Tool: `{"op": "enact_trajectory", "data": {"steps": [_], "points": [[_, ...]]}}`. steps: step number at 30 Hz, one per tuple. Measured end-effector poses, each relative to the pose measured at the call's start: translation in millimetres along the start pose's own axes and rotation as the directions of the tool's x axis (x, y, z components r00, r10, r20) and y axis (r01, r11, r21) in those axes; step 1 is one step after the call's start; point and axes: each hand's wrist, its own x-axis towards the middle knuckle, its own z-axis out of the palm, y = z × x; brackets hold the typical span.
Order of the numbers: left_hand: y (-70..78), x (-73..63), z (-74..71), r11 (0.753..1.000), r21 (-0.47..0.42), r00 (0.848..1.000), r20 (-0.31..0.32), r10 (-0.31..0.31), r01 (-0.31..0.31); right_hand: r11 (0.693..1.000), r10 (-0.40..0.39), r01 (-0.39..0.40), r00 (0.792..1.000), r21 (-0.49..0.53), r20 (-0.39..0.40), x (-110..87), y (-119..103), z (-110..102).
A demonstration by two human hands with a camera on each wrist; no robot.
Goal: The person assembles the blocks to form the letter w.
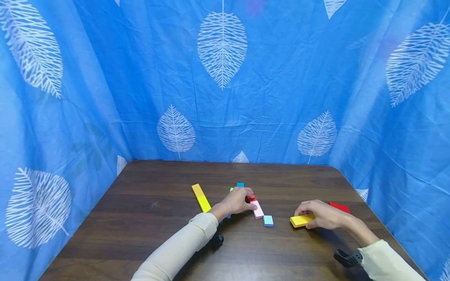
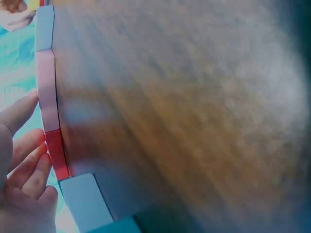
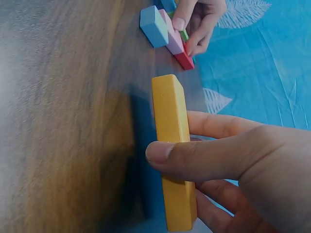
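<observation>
My right hand (image 1: 325,214) pinches a yellow-orange rectangular block (image 3: 170,116), thumb on one side and fingers on the other. The block is held just above the table, over its shadow. Farther left, my left hand (image 1: 237,201) rests at a row of blocks. Its thumb touches the pink block (image 2: 47,90), and its bent fingers touch the adjoining red block (image 2: 57,153). No block shows clasped between thumb and fingers. At the near end of that row sits a light blue block (image 1: 268,221), against the pink one's corner.
Left of the row, an orange block (image 1: 197,190) and a yellow block (image 1: 203,203) form a slanted line. A blue block (image 1: 240,185) shows beyond my left hand, which partly covers other blocks. A red piece (image 1: 340,207) lies behind my right hand. Blue leaf-patterned cloth (image 1: 225,109) surrounds the table.
</observation>
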Motion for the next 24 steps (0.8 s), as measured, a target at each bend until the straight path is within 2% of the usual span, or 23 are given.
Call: {"op": "enact_trajectory", "data": {"steps": [7, 14, 24], "points": [[-0.4, 0.5, 0.9, 1.000, -0.003, 1.000, -0.007, 0.003, -0.003, 0.999, -0.044, 0.044, 0.999, -0.017, -0.017, 10.2, -1.9, -4.1], [-0.9, 0.4, 1.0, 1.000, -0.004, 1.000, -0.008, 0.002, -0.002, 0.997, -0.037, 0.034, 0.998, -0.074, -0.042, 20.5, -5.9, -4.4], [0.4, 0.4, 1.8, 1.000, -0.004, 1.000, -0.005, 0.001, -0.001, 0.989, -0.083, 0.073, 0.994, -0.125, -0.073, 48.4, -13.1, 1.4]]}}
